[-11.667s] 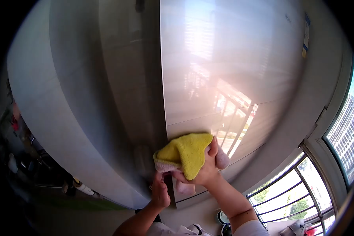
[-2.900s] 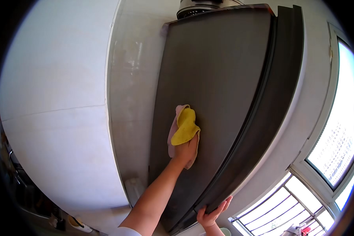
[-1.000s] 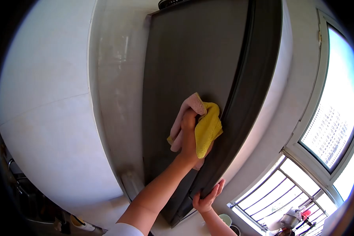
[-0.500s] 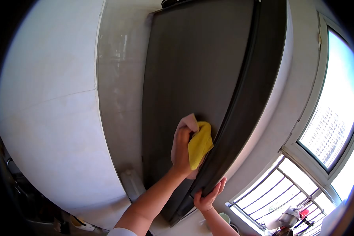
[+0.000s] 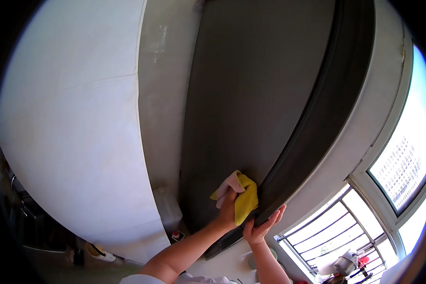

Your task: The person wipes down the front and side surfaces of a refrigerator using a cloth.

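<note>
One tall, dark fridge point(image 5: 251, 94) filled the view, its door point(image 5: 329, 125) to the right. A person's right hand point(image 5: 259, 230) lay open against the door's edge, fingers extended; the left hand point(image 5: 227, 211) gripped a bunched pink-and-yellow cloth point(image 5: 246, 195) low on the fridge's side, near the seam point(image 5: 318, 86). Loose folds could have snagged in that seam had the wiping hand strayed right. The cloth's long axis ran roughly up and down, folded top pointing up, one corner left.
</note>
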Tool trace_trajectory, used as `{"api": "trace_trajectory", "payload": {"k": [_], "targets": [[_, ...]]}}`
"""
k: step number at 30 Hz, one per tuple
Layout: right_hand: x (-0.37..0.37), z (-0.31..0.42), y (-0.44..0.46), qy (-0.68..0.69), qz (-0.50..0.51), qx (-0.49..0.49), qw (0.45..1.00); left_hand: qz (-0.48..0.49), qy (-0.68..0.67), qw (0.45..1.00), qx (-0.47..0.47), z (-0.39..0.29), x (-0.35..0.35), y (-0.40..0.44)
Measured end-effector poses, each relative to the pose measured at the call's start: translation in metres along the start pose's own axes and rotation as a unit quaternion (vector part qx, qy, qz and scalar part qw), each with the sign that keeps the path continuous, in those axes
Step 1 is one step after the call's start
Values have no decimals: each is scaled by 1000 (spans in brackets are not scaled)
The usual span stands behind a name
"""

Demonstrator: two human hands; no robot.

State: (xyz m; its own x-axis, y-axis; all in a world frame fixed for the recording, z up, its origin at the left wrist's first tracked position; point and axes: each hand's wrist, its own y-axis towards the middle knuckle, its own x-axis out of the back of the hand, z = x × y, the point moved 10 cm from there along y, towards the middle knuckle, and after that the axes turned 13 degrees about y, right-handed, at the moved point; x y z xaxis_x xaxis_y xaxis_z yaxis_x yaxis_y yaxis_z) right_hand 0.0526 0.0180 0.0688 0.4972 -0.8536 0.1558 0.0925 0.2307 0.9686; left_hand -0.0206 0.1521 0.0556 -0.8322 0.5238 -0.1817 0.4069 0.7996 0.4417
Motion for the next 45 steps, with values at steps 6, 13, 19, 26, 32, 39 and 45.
{"api": "trace_trajectory", "payload": {"k": [6,13,19,26,32,39,45], "targets": [[0,-2,0,21,9,-13,1000,-91,303,944,-95,15,8,-37],[0,1,3,19,28,8,999,-174,329,922,-107,31,7,-32],[-3,-6,-4,44,58,10,997,-202,317,925,-48,-9,36,48],[-6,-4,-2,39,72,52,995,-222,286,925,-117,-141,36,124],[-5,-4,-4,22,68,61,996,-304,324,889,-113,-86,60,119],[-3,-8,-7,33,89,38,995,-317,239,917,45,25,102,82],[3,-6,-8,14,65,34,997,-410,194,890,51,-3,126,96]]}}
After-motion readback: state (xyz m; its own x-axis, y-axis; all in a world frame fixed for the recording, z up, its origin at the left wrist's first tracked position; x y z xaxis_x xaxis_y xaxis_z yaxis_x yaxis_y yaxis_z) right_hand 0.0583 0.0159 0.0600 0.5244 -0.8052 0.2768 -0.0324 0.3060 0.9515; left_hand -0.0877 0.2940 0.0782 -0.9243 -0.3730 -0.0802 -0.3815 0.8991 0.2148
